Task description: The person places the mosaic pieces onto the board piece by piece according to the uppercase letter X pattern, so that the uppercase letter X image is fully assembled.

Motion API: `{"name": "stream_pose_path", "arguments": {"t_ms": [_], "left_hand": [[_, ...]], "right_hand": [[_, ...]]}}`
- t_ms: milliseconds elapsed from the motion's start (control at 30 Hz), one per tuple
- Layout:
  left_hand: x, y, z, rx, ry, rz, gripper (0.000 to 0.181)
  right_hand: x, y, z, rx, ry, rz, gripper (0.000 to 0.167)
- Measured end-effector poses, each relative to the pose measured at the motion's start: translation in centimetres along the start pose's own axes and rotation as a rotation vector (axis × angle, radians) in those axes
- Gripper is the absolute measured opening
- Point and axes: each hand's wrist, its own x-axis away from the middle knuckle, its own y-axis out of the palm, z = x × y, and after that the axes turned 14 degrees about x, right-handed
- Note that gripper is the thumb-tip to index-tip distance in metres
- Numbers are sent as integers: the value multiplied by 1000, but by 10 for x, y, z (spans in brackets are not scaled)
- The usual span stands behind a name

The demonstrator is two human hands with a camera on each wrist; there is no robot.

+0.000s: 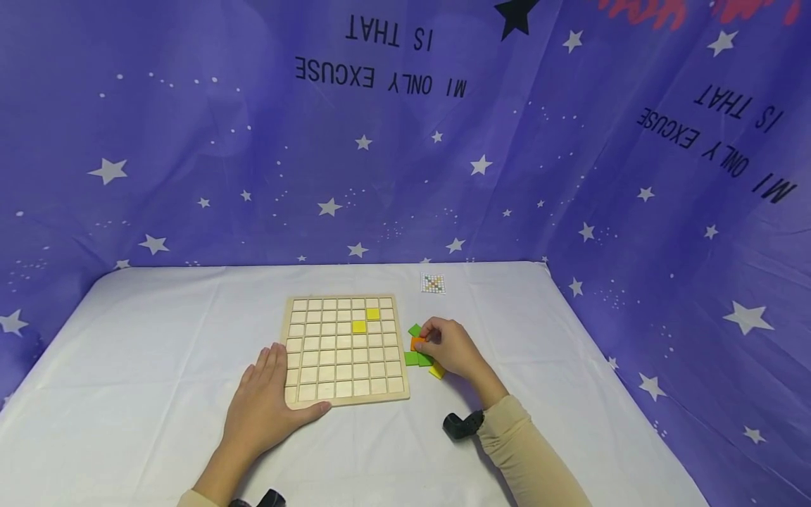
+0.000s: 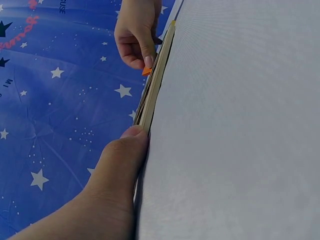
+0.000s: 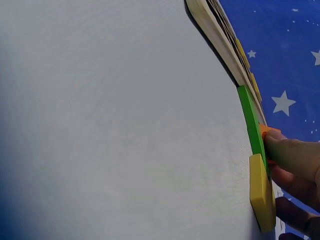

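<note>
A square wooden grid board (image 1: 344,354) lies on the table with two yellow tiles, one (image 1: 372,313) set diagonally from the other (image 1: 359,327), near its upper right. My left hand (image 1: 258,403) rests against the board's left edge, fingers straight, thumb along the near corner. Right of the board, my right hand (image 1: 455,350) pinches an orange tile (image 3: 268,129) between thumb and fingers. Under and around it lie several green tiles (image 1: 412,358) and a loose yellow tile (image 3: 261,195). Part of this pile is hidden by the right hand.
A small printed card (image 1: 434,283) with a coloured grid pattern lies beyond the board, to the right. White cloth covers the table (image 1: 158,366). A purple curtain with stars (image 1: 222,141) hangs behind and along the right side.
</note>
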Motion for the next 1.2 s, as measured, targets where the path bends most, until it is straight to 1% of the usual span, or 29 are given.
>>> {"name": "stream_pose_path", "arguments": {"t_ms": [167,300,400,533,733,900,1033,1133,1200], "left_hand": [[0,0,0,2,2,-4,140],[-1,1,-2,0,7,0,140],[-1,1,-2,-1,13,8,139],[-1,2,-2,3,15,13,139],[-1,2,-2,1,-4,-6,140],[-1,3,-3,-7,-4,-7,141],[0,3,-4,-8,3,-4,140],[0,3,-3,-6,6,-1,140],[0,3,-3,-5,5,-2,140]], "right_hand": [[-3,0,-2,-100,7,8,15],[-7,2,-9,-136,-24,26,12],[-11,4,-20,-153,-54,51,10],[-16,9,-35,-181,-58,80,10],[-21,21,-61,-242,-71,73,10],[-22,35,-83,-255,-101,42,11],[-22,44,-97,-260,-124,21,10],[-22,49,-103,-231,-133,19,11],[-23,52,-106,-192,-136,26,12]]}}
